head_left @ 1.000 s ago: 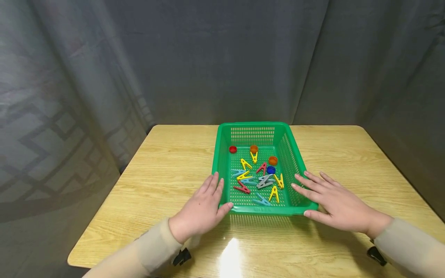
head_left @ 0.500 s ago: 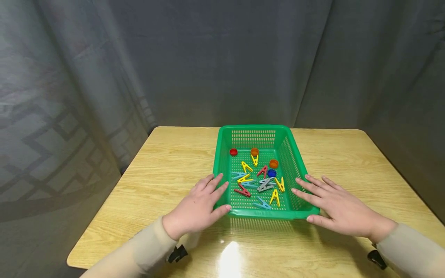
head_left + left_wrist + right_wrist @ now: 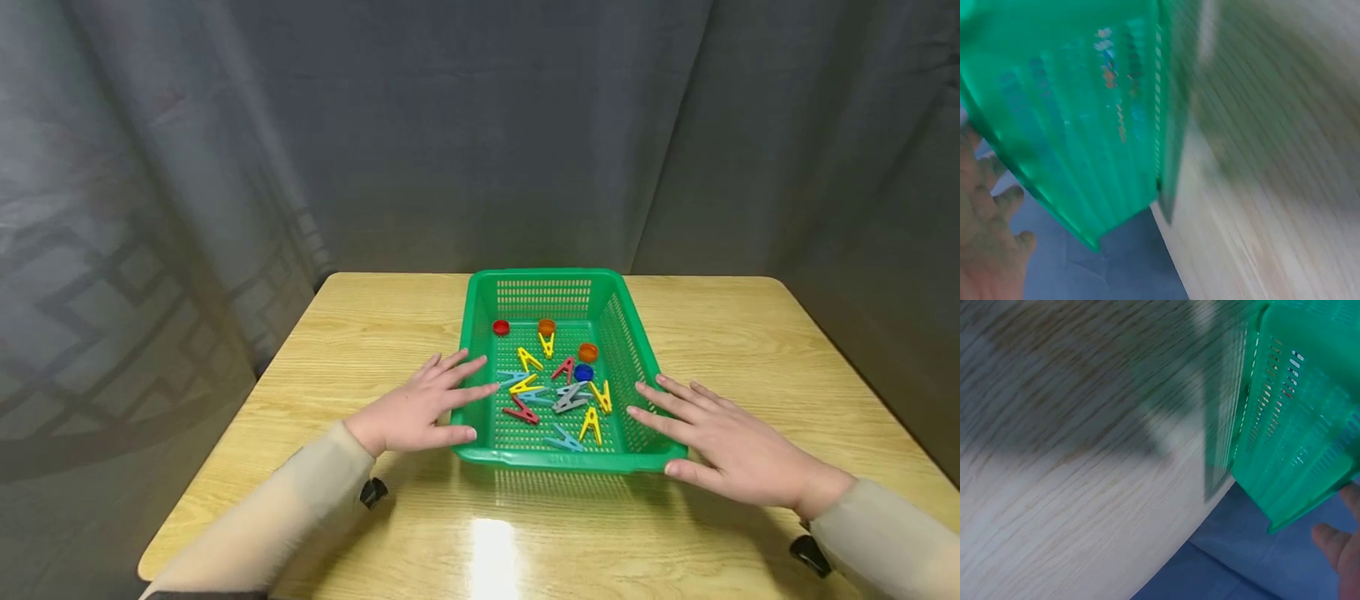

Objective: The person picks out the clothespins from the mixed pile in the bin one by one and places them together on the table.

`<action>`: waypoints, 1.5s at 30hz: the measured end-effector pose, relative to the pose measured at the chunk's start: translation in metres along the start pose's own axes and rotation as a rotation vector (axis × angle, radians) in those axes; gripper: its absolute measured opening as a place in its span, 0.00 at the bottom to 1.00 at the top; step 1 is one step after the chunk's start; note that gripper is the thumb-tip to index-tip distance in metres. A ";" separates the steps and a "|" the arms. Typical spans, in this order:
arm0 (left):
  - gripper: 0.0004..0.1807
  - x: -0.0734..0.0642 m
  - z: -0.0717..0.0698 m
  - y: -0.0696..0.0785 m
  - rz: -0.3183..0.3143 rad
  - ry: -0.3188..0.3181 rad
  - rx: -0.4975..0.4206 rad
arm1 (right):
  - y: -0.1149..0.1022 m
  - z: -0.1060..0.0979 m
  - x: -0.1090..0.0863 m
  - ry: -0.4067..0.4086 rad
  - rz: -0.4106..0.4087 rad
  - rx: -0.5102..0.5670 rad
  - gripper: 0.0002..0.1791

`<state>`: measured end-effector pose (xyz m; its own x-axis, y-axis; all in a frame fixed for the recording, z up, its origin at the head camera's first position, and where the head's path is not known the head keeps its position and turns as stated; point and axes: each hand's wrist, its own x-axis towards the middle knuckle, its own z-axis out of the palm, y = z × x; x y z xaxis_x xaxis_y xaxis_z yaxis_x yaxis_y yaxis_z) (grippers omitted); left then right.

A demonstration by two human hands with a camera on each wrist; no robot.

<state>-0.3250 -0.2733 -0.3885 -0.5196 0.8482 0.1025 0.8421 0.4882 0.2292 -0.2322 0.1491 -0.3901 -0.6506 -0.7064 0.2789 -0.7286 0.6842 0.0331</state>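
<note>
A green plastic basket (image 3: 555, 459) stands on the table, its slotted walls close up in both wrist views. Several clothespins lie scattered on its floor, among them a grey one (image 3: 572, 398), a yellow one (image 3: 591, 425), a red one (image 3: 521, 411) and a light blue one (image 3: 564, 439). Round bottle caps sit with them: a red cap (image 3: 501, 328), two orange ones and a blue cap (image 3: 583, 373). My left hand (image 3: 420, 408) reaches with spread, straight fingers over the left rim. At the right rim, my right hand (image 3: 731, 442) has its fingers extended, thumb near the front corner.
Light wood table (image 3: 375, 325) surrounds the basket on every side. A dark grey curtain (image 3: 480, 150) hangs behind the table's far edge, with more cloth at left and right. Black straps (image 3: 372, 492) show under the wrists.
My left hand has shifted left and turned, its fingers spreading and its thumb drawing back from the basket's front corner. The right hand and the basket's contents look nearly unchanged.
</note>
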 end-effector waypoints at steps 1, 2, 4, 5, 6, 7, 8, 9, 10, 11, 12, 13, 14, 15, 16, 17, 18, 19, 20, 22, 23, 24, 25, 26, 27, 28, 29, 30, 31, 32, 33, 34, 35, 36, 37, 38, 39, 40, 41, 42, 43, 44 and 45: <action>0.35 0.001 0.000 -0.002 0.001 -0.012 0.002 | 0.000 0.000 0.000 -0.002 0.000 0.001 0.38; 0.35 0.001 0.001 -0.004 0.000 -0.020 0.008 | 0.000 0.000 0.000 -0.004 0.000 0.003 0.38; 0.36 0.001 0.001 -0.006 -0.004 -0.037 0.012 | 0.000 0.000 0.001 0.001 -0.004 0.007 0.38; 0.36 0.002 0.002 -0.007 -0.002 -0.042 0.016 | 0.000 0.000 0.001 -0.001 -0.005 0.006 0.38; 0.36 0.002 0.003 -0.008 0.001 -0.044 0.016 | 0.000 0.000 0.001 -0.002 -0.009 0.005 0.38; 0.36 0.002 0.003 -0.008 0.003 -0.047 0.025 | 0.000 -0.001 0.002 -0.004 -0.012 0.003 0.38; 0.36 0.002 0.003 -0.009 0.005 -0.049 0.028 | 0.000 -0.001 0.002 -0.004 -0.017 0.002 0.38; 0.36 0.002 0.003 -0.009 0.011 -0.047 0.035 | 0.000 -0.002 0.003 -0.006 -0.022 -0.001 0.38; 0.36 0.002 0.003 -0.009 0.014 -0.047 0.042 | 0.001 -0.003 0.004 -0.006 -0.028 -0.002 0.37; 0.36 0.002 0.003 -0.009 0.015 -0.048 0.050 | 0.001 -0.004 0.005 -0.006 -0.033 -0.001 0.37; 0.36 0.002 0.002 -0.009 0.016 -0.050 0.057 | 0.002 -0.005 0.006 -0.007 -0.036 0.000 0.38; 0.36 0.002 0.002 -0.010 0.018 -0.052 0.064 | 0.002 -0.007 0.008 -0.006 -0.037 0.003 0.38; 0.36 0.002 0.001 -0.009 0.018 -0.055 0.068 | 0.003 -0.009 0.011 -0.008 -0.034 0.007 0.38; 0.37 0.002 0.000 -0.009 0.018 -0.058 0.073 | 0.004 -0.011 0.013 -0.011 -0.028 0.011 0.38; 0.37 0.002 0.000 -0.009 0.015 -0.064 0.075 | 0.004 -0.014 0.017 -0.013 -0.020 0.014 0.38; 0.37 0.002 -0.001 -0.009 0.014 -0.067 0.076 | 0.005 -0.018 0.020 -0.019 -0.011 0.019 0.37; 0.37 0.002 -0.002 -0.008 0.013 -0.069 0.074 | 0.006 -0.022 0.024 -0.031 0.003 0.024 0.37; 0.37 0.002 -0.002 -0.008 0.013 -0.070 0.072 | 0.006 -0.026 0.028 -0.045 0.021 0.034 0.36; 0.37 0.002 -0.002 -0.008 0.010 -0.071 0.070 | 0.007 -0.030 0.033 -0.060 0.037 0.040 0.34; 0.38 0.003 -0.002 -0.008 0.012 -0.066 0.068 | 0.010 -0.038 0.043 -0.090 0.067 0.053 0.32; 0.38 0.003 -0.001 -0.008 0.013 -0.062 0.068 | 0.012 -0.040 0.049 -0.103 0.083 0.065 0.31; 0.38 0.003 -0.001 -0.008 0.015 -0.058 0.068 | 0.014 -0.043 0.056 -0.112 0.095 0.074 0.30; 0.39 0.003 0.000 -0.009 0.017 -0.053 0.070 | 0.017 -0.044 0.063 -0.117 0.102 0.079 0.29; 0.39 0.003 0.001 -0.009 0.020 -0.048 0.073 | 0.019 -0.045 0.070 -0.119 0.103 0.082 0.29; 0.39 0.003 0.001 -0.010 0.021 -0.044 0.076 | 0.021 -0.045 0.078 -0.123 0.104 0.089 0.28; 0.39 0.003 0.002 -0.010 0.019 -0.044 0.077 | 0.023 -0.045 0.087 -0.124 0.104 0.090 0.28; 0.39 0.003 0.002 -0.010 0.016 -0.043 0.075 | 0.024 -0.045 0.095 -0.127 0.104 0.096 0.28; 0.38 0.003 0.002 -0.010 0.014 -0.044 0.072 | 0.025 -0.044 0.104 -0.132 0.102 0.100 0.29; 0.38 0.003 0.003 -0.010 0.012 -0.045 0.071 | 0.025 -0.043 0.113 -0.140 0.103 0.102 0.29; 0.38 0.003 0.003 -0.010 0.011 -0.045 0.067 | 0.026 -0.042 0.121 -0.154 0.111 0.106 0.30; 0.38 0.003 0.003 -0.010 0.008 -0.049 0.066 | 0.026 -0.041 0.129 -0.167 0.119 0.109 0.31; 0.37 0.003 0.003 -0.010 0.008 -0.050 0.063 | 0.025 -0.040 0.137 -0.181 0.130 0.113 0.31; 0.37 0.004 0.003 -0.010 0.009 -0.050 0.061 | 0.025 -0.039 0.145 -0.195 0.144 0.120 0.32; 0.37 0.004 0.003 -0.010 0.011 -0.049 0.062 | 0.024 -0.037 0.153 -0.210 0.158 0.121 0.33; 0.37 0.004 0.003 -0.010 0.014 -0.048 0.061 | 0.024 -0.036 0.160 -0.225 0.174 0.123 0.33; 0.37 0.004 0.003 -0.010 0.015 -0.047 0.061 | 0.024 -0.034 0.167 -0.237 0.189 0.123 0.34; 0.37 0.004 0.003 -0.010 0.016 -0.046 0.061 | 0.024 -0.033 0.174 -0.246 0.203 0.126 0.34; 0.37 0.003 0.003 -0.011 0.018 -0.044 0.061 | 0.023 -0.031 0.181 -0.257 0.214 0.126 0.34; 0.37 0.003 0.003 -0.011 0.018 -0.043 0.061 | 0.023 -0.030 0.188 -0.266 0.226 0.124 0.35; 0.37 0.003 0.003 -0.011 0.020 -0.041 0.061 | 0.023 -0.028 0.194 -0.275 0.238 0.125 0.36; 0.37 0.003 0.003 -0.011 0.018 -0.043 0.061 | 0.023 -0.027 0.200 -0.282 0.251 0.132 0.36; 0.37 0.002 0.003 -0.011 0.016 -0.043 0.062 | 0.023 -0.025 0.206 -0.289 0.265 0.139 0.37; 0.37 0.002 0.003 -0.011 0.016 -0.044 0.062 | 0.022 -0.023 0.211 -0.297 0.279 0.149 0.38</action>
<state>-0.3353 -0.2765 -0.3938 -0.5005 0.8635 0.0626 0.8582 0.4853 0.1675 -0.3806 0.0193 -0.3080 -0.8444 -0.5348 -0.0317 -0.5250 0.8379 -0.1495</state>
